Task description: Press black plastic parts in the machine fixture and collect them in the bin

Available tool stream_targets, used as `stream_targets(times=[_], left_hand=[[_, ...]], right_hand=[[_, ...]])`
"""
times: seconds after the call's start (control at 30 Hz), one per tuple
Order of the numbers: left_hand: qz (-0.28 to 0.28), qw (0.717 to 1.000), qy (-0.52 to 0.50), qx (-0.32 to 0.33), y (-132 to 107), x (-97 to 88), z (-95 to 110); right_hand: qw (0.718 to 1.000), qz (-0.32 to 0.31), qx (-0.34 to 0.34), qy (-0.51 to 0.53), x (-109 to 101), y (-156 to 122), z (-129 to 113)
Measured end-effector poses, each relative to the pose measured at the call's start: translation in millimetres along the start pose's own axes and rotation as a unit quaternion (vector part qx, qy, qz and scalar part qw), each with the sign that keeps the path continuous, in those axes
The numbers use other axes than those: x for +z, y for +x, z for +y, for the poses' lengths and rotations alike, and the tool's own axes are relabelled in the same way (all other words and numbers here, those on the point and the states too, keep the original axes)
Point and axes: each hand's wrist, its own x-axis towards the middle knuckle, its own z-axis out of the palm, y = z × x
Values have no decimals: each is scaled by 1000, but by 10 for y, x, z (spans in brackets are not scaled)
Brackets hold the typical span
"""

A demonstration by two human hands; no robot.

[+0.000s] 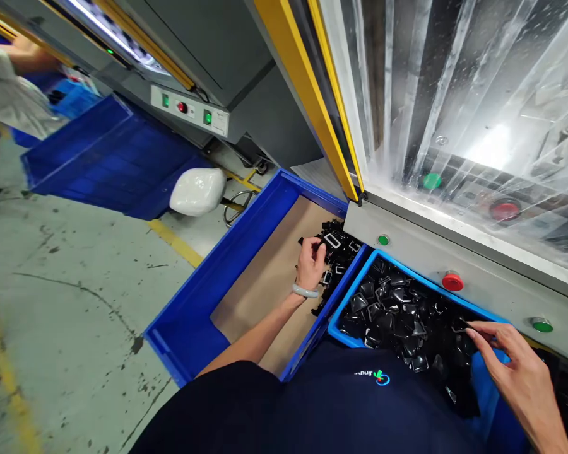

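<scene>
My left hand point(310, 268), with a grey bangle point(305, 291) at its wrist, reaches into a large dark blue bin point(246, 252). Its fingers are closed on a small black plastic part point(332, 240) with a pale rectangular outline, above a pile of similar black parts point(338, 268) along the bin's right side. On the right, a lighter blue crate point(355, 340) is full of glossy black plastic pieces point(402, 309). Over its right end, my right hand point(515, 356) pinches a thin black plastic piece point(461, 325) between thumb and fingers.
A machine ledge with a red button point(452, 281) and green buttons point(542, 325) borders the crate, below a clear plastic screen point(407, 94). A yellow post point(312, 94) rises beside it. Leftward are a white stool point(197, 191), another blue bin point(104, 157) and a person's arm point(33, 57).
</scene>
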Motion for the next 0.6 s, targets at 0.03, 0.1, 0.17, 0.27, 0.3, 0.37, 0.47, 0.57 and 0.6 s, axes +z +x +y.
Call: stream_targets(times=[0.03,0.1,0.17,0.27,0.3,0.37,0.47,0.57,0.6], left_hand=[[-6,997,-57,44,-24,91,175],[-14,979,-148,138,-120,286,556],[-24,958,-191,212,-261,454,944],[-91,926,-234,281,-480,593,1434],[-120,915,-244,298,-540,614,1557],[-162,891,-259,335,-623,644,1736],[-175,863,-267,391,-663,714,1869],[-170,854,-247,425,-644,833,1922],[-171,853,-243,429,-633,878,1935]], right_hand=[[1000,14,7,26,29,42,-144],[996,47,11,81,102,137,-432],[989,71,6,132,159,249,-690],[982,88,-12,169,168,419,-964],[981,90,-18,173,154,466,-1018],[981,90,-25,172,114,537,-1071],[983,92,-26,158,56,593,-1051],[985,87,-29,143,21,634,-986],[986,85,-27,143,16,651,-966]])
